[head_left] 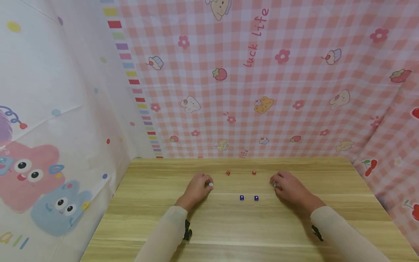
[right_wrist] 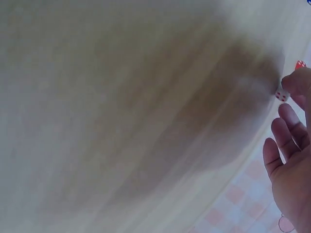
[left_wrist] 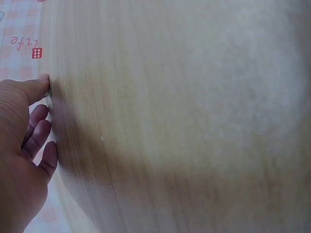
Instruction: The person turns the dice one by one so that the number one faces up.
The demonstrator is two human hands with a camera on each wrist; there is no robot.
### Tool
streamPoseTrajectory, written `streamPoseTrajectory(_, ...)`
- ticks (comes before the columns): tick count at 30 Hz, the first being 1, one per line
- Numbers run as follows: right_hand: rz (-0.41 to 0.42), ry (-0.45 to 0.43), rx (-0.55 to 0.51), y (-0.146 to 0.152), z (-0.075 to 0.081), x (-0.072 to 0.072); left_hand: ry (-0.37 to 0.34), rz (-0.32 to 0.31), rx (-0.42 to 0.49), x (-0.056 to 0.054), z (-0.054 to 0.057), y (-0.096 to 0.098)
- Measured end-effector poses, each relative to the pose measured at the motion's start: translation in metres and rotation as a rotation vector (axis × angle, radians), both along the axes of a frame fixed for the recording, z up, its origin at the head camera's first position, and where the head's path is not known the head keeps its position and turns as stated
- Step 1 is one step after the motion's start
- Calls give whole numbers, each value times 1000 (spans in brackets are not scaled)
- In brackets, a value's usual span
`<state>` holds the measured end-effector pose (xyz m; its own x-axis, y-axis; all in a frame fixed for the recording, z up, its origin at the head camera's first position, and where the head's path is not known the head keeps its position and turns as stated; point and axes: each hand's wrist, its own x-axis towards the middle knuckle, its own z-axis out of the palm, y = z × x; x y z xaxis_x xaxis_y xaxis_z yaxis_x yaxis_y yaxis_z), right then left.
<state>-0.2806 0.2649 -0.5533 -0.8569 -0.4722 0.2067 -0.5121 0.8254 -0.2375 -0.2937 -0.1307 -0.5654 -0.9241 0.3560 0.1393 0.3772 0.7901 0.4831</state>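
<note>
The left hand point(head_left: 197, 188) is pinching a small white cube-shaped die point(head_left: 211, 184) between thumb and forefinger, the fingertips nearly closed on it; in the left wrist view its other fingers are bending loosely, and the thumb side is hiding the die. The right hand point(head_left: 290, 187) is holding a second small white die with red pips point(right_wrist: 282, 94) in the same way, thumb tip against it and the remaining fingers curving slightly apart. Whether either die is touching the wood, I cannot tell.

Four more dice are lying in the space between the hands. Two red cube-shaped dice with white pips, one on the left point(head_left: 228, 173) and one on the right point(head_left: 254, 173), are sitting towards the far edge, well apart. Nearer the person, two dark blue dice with white pips, a left one point(head_left: 242, 198) and a right one point(head_left: 256, 198), are resting closer together.

All this is taking place on a light wood-grain tabletop point(head_left: 226, 225). Behind it a pink-and-white checked cloth point(head_left: 242, 91) with printed strawberries and cupcakes is hanging, while a white cloth with cartoon figures point(head_left: 65, 134) is covering the left side. Beige sleeves point(head_left: 163, 234) and black wrist straps point(head_left: 187, 230) are framing the near area.
</note>
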Motion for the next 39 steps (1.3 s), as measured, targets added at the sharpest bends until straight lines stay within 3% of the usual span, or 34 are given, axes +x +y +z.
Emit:
streamPoseTrajectory(12,-8,-110,8,1,12,-3,1,9,7,0,-5,0)
streamPoseTrajectory(31,-66,-36,9,0,6,-4,0,-4,-3,0,-3,-1)
streamPoseTrajectory(39,-91,-103,-27,4,3,-5,11,-4,2,-1,-3,-1)
